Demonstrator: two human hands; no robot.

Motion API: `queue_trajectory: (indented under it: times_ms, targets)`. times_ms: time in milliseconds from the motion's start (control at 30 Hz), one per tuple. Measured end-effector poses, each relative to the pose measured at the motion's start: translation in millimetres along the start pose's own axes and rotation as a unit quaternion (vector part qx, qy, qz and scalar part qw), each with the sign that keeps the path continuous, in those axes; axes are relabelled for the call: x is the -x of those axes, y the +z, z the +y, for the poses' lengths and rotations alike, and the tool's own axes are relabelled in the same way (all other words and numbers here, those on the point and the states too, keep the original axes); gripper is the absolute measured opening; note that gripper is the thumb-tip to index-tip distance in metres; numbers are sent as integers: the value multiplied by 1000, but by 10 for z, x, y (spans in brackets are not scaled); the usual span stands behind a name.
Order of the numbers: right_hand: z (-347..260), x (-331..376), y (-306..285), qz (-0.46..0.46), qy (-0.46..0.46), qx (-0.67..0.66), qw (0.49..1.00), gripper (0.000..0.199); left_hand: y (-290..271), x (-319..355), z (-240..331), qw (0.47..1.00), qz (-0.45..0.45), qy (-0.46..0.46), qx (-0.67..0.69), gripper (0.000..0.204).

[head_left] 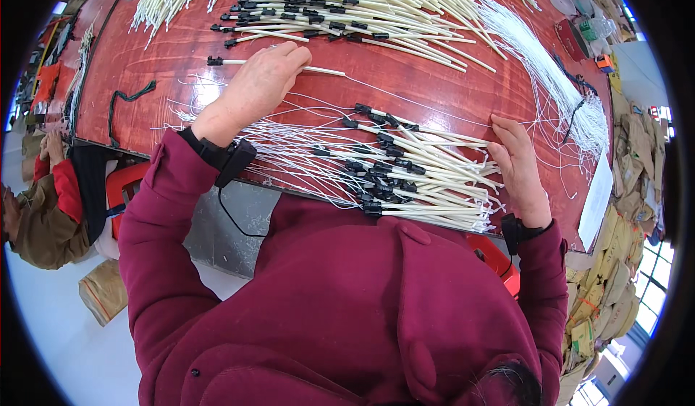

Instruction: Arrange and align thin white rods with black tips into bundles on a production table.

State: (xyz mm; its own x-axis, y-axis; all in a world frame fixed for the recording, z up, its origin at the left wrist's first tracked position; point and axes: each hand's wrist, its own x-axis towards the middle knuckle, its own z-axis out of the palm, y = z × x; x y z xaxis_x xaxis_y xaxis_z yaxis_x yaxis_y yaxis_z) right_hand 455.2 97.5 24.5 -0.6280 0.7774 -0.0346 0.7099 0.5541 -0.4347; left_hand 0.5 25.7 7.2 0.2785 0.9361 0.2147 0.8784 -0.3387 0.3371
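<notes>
The red tabletop (434, 87) carries everything, and the work on it looks well short of complete. Its largest load is the far pile (405, 11) of cream tubes with black end pieces, heaped toward the far edge; no strands visibly trail from their black ends, so these appear to be what is left. Along the near edge, right of its middle, lies the near pile (427, 178), smaller, with fine white strands fanning leftward and pale tufts at its right-hand ends (presumably the done share, though too tangled to count). A thick white strand bundle (572, 91) lies by the right edge, so plenty of supply seems to remain.

The left hand (268, 77) is nearly closed, fingers bent down over the single tube (326, 70), which lies between the two piles, left of the tabletop's middle. The right hand (517, 160), fingers loosely bent, is beside the near pile's right-hand ends; whether it grips anything I cannot tell.

Smallest are the tube's black end piece (215, 61) and the thin strand (405, 99) running from its other end toward the right fingertips. This tube seems only part-finished: no strand shows beyond its black end.
</notes>
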Motion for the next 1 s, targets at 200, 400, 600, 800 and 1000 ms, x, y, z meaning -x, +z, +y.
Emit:
queue_trajectory:
  times_ms: [200, 400, 600, 800, 1000]
  targets:
    - [-14, -12, -16, -7, 2, 10, 1000, 44, 120, -51, 23, 1000, -2, 1, 10, 11]
    - [-254, -110, 30, -48, -54, 107, 992, 48, 575, -583, 465, 990, -22, 136, -41, 14]
    - [-247, -298, 240, -27, -113, 73, 991, 53, 797, -1002, 993, 984, -73, 163, -21, 11]
    - [-10, -290, 42, 74, -36, -58, 995, 51, 751, -960, 801, 988, -44, 142, -42, 13]
    - [-67, -293, 84, -6, -58, -8, 998, 48, 832, -1186, 975, 981, -38, 192, 5, 15]
